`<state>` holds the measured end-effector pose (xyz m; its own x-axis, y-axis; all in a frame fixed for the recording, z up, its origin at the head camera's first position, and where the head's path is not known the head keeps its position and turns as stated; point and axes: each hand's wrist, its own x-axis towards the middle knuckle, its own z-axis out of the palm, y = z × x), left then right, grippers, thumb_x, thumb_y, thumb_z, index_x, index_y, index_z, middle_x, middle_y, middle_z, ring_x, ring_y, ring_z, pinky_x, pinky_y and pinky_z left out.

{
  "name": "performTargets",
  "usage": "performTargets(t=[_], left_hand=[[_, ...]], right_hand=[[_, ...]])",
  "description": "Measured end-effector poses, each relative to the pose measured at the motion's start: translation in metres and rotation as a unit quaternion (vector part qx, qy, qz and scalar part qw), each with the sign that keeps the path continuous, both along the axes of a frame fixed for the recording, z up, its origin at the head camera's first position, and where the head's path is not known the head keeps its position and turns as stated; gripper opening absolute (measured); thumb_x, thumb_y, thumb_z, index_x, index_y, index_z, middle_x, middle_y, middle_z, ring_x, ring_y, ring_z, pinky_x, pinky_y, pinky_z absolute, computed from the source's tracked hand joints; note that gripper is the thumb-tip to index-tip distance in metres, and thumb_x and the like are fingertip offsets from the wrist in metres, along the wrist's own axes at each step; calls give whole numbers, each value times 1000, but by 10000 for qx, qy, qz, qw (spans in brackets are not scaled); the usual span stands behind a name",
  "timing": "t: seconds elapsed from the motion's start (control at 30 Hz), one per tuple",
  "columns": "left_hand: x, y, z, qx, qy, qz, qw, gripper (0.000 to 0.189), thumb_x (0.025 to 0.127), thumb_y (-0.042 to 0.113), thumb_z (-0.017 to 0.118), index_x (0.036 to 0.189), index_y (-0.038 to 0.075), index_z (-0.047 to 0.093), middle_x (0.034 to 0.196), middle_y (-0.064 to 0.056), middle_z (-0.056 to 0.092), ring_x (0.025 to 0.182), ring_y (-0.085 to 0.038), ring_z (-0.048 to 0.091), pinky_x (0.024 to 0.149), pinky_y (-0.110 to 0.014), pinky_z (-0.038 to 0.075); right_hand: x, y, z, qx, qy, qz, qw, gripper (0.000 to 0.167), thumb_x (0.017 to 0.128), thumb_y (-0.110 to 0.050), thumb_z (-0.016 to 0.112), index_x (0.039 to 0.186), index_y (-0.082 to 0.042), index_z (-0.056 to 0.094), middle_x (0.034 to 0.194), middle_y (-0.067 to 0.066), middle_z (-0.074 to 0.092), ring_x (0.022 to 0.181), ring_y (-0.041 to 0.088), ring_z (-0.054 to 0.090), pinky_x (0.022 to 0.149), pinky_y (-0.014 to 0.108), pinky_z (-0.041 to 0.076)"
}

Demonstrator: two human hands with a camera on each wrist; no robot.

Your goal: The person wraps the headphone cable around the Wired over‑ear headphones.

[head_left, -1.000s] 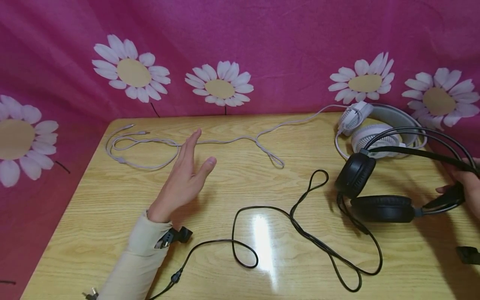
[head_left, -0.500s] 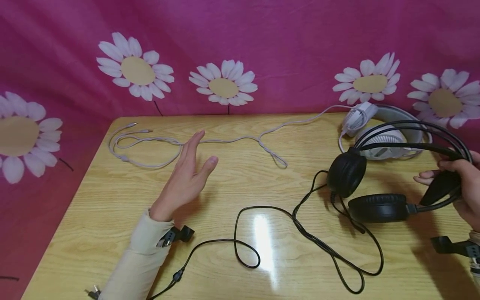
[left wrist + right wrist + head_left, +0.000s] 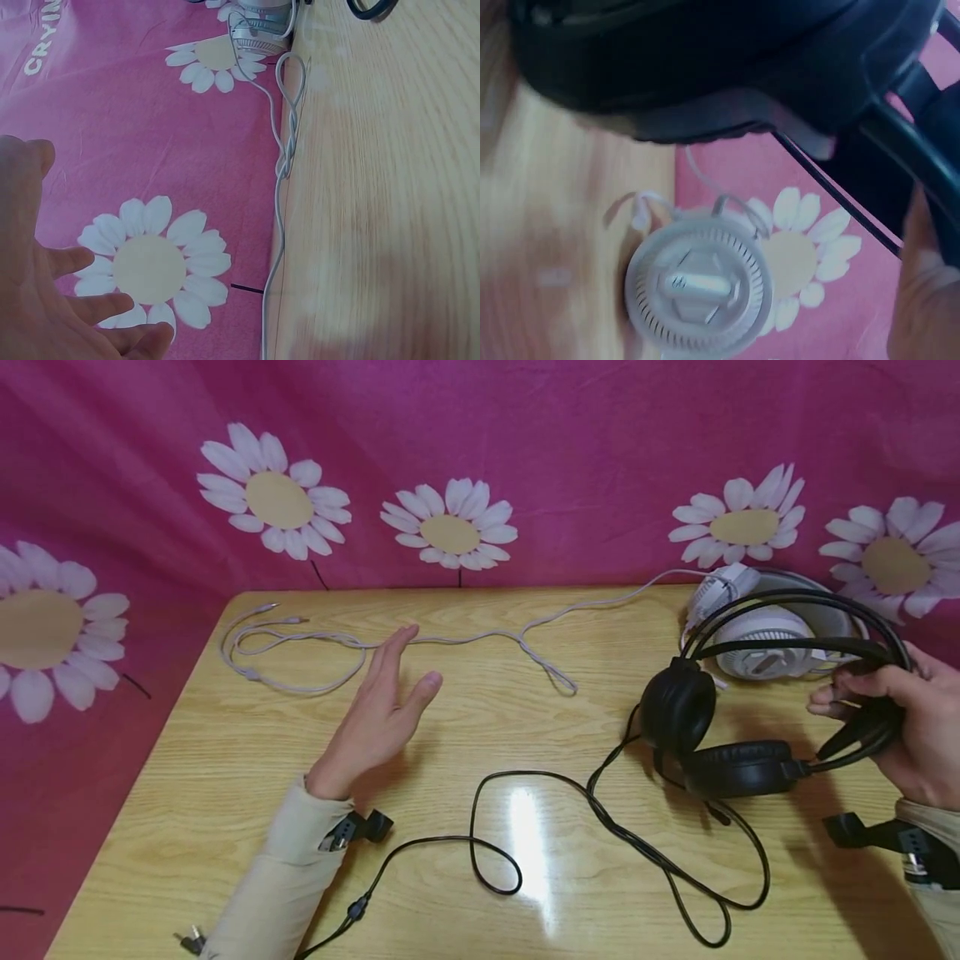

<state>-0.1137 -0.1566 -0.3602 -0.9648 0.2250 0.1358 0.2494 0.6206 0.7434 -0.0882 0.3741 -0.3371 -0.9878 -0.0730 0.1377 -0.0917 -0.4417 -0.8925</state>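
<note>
My right hand (image 3: 922, 727) grips the black headphones (image 3: 738, 768) by the headband, fingers curled round it at the right of the head view. Both ear cups hang to the left of that hand, above the wooden table (image 3: 480, 727). In the right wrist view a black ear cup (image 3: 667, 67) fills the top, with the white headphones (image 3: 699, 289) behind it. My left hand (image 3: 375, 718) is held with fingers straight and thumb spread, nothing in it. Its fingertips overlap the white cable (image 3: 465, 639) in the head view. In the left wrist view the left hand's fingers (image 3: 101, 307) are spread.
White headphones lie at the back right, partly behind the black headband. Their cable runs left to a coil with two plugs (image 3: 288, 620). The black cable (image 3: 630, 839) loops across the front, its plugs (image 3: 191, 941) by the left sleeve. A pink flowered cloth (image 3: 570, 460) hangs behind.
My right hand has come into fuller view, moving left with the black headphones, whose ear cups have shifted left and tilted. The left hand stays nearly where it was.
</note>
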Motion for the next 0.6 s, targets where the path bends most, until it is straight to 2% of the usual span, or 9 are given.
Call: performTargets(t=[0.07, 0.1, 0.2, 0.27, 0.33, 0.47, 0.6], left_hand=[[0, 1, 0, 10, -11, -11, 10000, 72, 106, 55, 47, 164, 24, 20, 172, -4, 23, 160, -27, 25, 126, -56, 27], [0, 1, 0, 11, -19, -20, 10000, 72, 106, 55, 47, 164, 24, 20, 171, -5, 24, 159, -27, 26, 126, -56, 28], [0, 2, -1, 16, -59, -50, 10000, 71, 105, 56, 47, 164, 26, 20, 169, -5, 28, 157, -28, 30, 125, -56, 30], [0, 3, -1, 12, -75, -72, 9999, 71, 105, 56, 47, 164, 27, 20, 168, -7, 30, 156, -30, 32, 125, -56, 30], [0, 3, -2, 0, -95, -76, 9999, 70, 105, 56, 47, 164, 29, 21, 167, -8, 31, 156, -31, 33, 124, -56, 31], [1, 6, -5, 14, -146, -92, 9998, 69, 105, 56, 47, 163, 28, 22, 167, -8, 31, 154, -32, 36, 123, -56, 33], [1, 8, -8, 13, -218, -193, 9996, 69, 106, 55, 48, 163, 24, 24, 167, -8, 31, 150, -35, 41, 121, -55, 37]], right_hand=[[0, -3, 2, 21, -29, 104, 9999, 44, 101, 16, 20, 116, 2, 59, 75, 8, 66, 52, 26, 55, 46, 29, 43], [-1, -5, 3, 17, -53, 137, 9999, 42, 102, 15, 21, 113, 1, 59, 71, 7, 62, 49, 26, 45, 43, 31, 33], [-2, -10, 7, 31, -44, 266, 9996, 39, 104, 12, 21, 102, -1, 58, 63, 4, 42, 49, 26, 23, 48, 35, 13], [-3, -14, 9, -14, -12, 326, 9995, 39, 105, 11, 22, 98, 0, 59, 65, 5, 29, 47, 25, 20, 46, 34, 10], [-3, -19, 11, -67, 18, 354, 9994, 40, 105, 11, 22, 93, 0, 58, 67, 6, 24, 45, 24, 20, 45, 33, 9], [-3, -29, 16, -106, 106, 314, 9994, 42, 103, 14, 22, 87, 1, 59, 65, 6, 26, 42, 24, 21, 43, 33, 9], [-5, -42, 22, -172, 288, 407, 9986, 42, 101, 17, 20, 95, 4, 60, 61, 6, 32, 39, 24, 24, 39, 32, 10]])
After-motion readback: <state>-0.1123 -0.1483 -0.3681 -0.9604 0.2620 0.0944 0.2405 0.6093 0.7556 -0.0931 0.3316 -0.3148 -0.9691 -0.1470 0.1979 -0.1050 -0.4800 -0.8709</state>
